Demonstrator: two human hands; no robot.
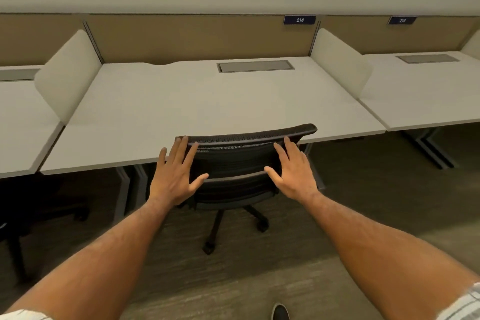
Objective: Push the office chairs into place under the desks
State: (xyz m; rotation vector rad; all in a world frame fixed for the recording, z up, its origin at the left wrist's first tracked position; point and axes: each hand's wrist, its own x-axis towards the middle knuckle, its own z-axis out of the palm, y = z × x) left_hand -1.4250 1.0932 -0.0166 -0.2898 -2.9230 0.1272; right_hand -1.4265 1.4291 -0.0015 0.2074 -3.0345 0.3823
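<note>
A: While the count is running, what is standing at the desk (207, 101) marked by the 214 plate (299, 20)?

B: Item one, a black mesh office chair (233, 161). Its seat is sitting out of sight under the desk edge, its backrest is rising just past that edge, and its wheeled base (233, 226) is still showing on the carpet (259, 280).

A: And the hands?

B: The left hand (175, 176) is lying flat against the left side of the backrest, fingers spread, thumb out along the lower crossbar. The right hand (293, 174) is mirroring it on the right side. Neither is closing round anything; both are open palms, pressing or about to press. Whether they are touching firmly, I cannot tell.

A: Progress?

B: This chair is looking nearly home, perhaps a last nudge wanted. Item two, a dark chair (39, 215) at the left neighbouring desk (20, 125), is standing mostly in shadow; it seems partly out, though I am judging that loosely. The right neighbouring desk (428, 96) is showing no chair in view.
</note>
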